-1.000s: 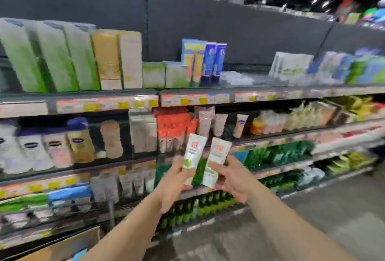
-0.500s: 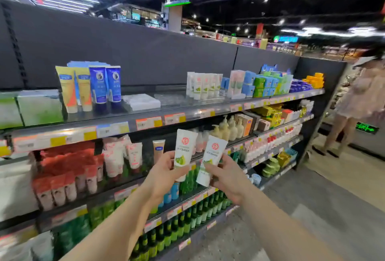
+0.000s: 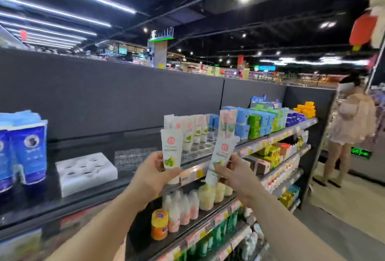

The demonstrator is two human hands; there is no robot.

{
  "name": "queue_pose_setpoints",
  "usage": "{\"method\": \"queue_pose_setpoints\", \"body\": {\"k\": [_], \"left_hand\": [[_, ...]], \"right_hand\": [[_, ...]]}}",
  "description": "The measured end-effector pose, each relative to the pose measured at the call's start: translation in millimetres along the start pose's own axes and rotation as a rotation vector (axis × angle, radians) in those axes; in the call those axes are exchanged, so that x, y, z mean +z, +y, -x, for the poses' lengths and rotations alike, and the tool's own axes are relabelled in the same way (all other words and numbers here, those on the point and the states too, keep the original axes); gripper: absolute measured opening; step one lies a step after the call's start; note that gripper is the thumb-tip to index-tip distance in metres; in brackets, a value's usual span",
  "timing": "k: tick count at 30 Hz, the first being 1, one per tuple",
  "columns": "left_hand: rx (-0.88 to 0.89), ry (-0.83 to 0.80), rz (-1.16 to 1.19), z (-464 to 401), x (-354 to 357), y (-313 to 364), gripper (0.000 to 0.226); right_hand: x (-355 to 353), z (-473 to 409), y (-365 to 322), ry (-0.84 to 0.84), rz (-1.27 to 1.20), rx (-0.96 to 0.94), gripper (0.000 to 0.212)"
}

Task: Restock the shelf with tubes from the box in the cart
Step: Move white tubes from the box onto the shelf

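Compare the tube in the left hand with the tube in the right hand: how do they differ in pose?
The left tube stands nearly upright in the left hand; the right tube leans, its top tilted to the right, in the right hand. The left tube's top sits lower in the picture than the right tube's. Both are white with a red round logo and green leaf print, cap end down.

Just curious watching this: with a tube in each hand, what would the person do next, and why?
Probably reach forward and stand the left hand's tube beside the matching white tubes on the top shelf; both hands already hold theirs level with that row.
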State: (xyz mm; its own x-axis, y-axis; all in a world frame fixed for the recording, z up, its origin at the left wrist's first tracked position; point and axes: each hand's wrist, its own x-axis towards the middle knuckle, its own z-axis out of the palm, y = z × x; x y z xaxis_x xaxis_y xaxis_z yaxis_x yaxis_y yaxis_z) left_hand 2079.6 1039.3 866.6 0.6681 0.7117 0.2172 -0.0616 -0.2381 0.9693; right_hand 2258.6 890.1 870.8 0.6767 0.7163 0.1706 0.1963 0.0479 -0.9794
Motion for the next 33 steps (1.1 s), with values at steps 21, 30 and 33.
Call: {"method": "queue_pose_setpoints", "body": {"k": [21,30,33], "left_hand": [[-0.024,0.385,-0.307,-135,105,-11,0.04],[-0.1,0.484,-0.348,-141,116,-11,0.041],[-0.112,0.491,-0.363,-141,117,-11,0.039]], "right_hand": [[-16,-282,38,-0.481,0.297,-0.285,0.02],[-18,-290,39,-0.625,0.431,-0.331,0.012],[-18,-292,36,-0.666,0.488,-0.306,0.01]]}}
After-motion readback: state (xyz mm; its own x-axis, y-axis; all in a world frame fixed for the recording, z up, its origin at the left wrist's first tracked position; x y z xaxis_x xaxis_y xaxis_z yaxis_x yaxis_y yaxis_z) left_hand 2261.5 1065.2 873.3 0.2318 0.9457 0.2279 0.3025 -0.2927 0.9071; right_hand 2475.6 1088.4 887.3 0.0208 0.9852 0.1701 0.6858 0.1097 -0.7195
